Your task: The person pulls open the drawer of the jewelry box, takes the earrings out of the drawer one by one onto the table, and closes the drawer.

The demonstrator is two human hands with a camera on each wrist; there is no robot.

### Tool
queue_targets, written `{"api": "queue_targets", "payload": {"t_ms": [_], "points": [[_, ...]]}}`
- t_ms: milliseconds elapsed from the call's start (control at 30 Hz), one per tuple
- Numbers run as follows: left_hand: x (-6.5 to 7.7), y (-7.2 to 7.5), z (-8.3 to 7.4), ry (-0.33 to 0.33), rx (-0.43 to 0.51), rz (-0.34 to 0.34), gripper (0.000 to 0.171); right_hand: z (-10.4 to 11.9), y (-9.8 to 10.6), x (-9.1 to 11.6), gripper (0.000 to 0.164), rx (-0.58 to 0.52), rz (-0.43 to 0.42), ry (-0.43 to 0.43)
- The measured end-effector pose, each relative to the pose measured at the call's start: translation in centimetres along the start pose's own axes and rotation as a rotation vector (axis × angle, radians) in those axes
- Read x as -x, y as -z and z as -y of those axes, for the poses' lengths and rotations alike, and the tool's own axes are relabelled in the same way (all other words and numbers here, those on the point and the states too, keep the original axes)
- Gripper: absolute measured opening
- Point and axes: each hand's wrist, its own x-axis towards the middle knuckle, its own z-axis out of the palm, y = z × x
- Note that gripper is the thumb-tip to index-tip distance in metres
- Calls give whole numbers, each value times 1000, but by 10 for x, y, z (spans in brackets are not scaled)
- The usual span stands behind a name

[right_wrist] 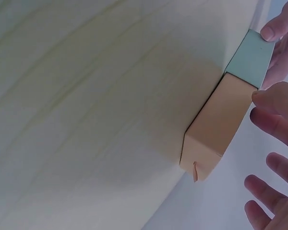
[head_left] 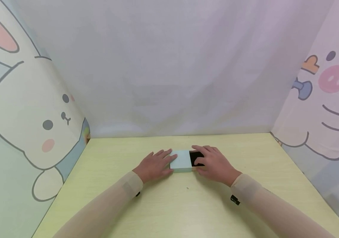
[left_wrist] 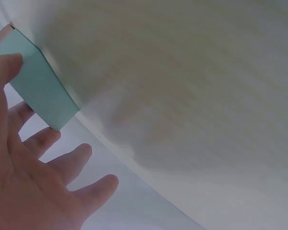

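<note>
left hand (head_left: 154,166) at nine o'clock is loosely gripping the green cover (head_left: 181,161) (maybe for steadying); right hand (head_left: 217,166) at three, the drawer (right_wrist: 221,113).

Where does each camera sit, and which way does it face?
Head: on the head, facing forward and down at the table; left hand, right hand and forearms show.
Left wrist: on that wrist, facing the green box cover; left hand shows.
Right wrist: on that wrist, facing the orange drawer; right hand and part of the left show.
Shared: both wrist views show the cover and left hand.
</note>
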Motion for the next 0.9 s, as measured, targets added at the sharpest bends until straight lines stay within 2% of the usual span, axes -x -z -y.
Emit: {"api": "queue_targets", "payload": {"t_ms": [200,533,900], "points": [[1,0,1,-12,1,-10,70,-3,-4,0,18,-5,-18,-18],[0,-1,3,-8,17,-2,70,-11,-10,0,21,-8,12,-41],[-2,-4,5,-3,5,6,71,-9,-6,-3,14,-19,-1,-46]]}}
